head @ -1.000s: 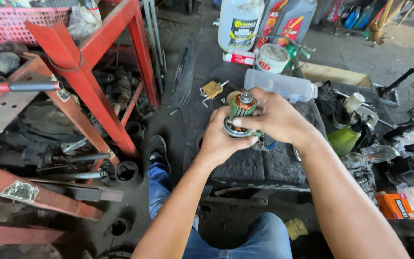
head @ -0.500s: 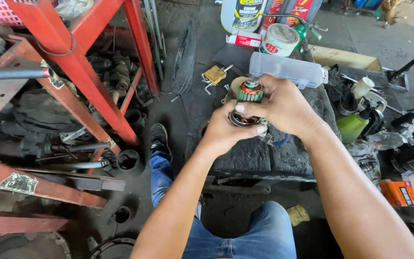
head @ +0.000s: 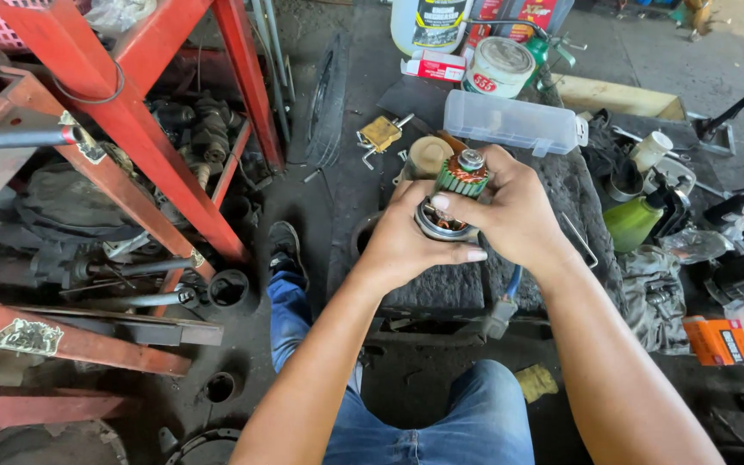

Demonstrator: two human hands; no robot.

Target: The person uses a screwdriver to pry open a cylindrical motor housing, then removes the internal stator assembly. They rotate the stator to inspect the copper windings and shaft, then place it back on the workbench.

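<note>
Over grimy workbench (head: 561, 185): both hands' fingers (head: 497, 185) closed around motor armature (head: 456, 185).

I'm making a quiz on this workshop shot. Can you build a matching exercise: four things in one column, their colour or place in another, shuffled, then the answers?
Things:
1. motor part
2. plastic box
3. spray bottle
4. frame

Descriptions:
A. red, at the left
B. clear, lying beyond the hands
C. held in both hands, the left hand and the right hand
D. green, to the right of the hands

Pairs: 1-C, 2-B, 3-D, 4-A
</note>
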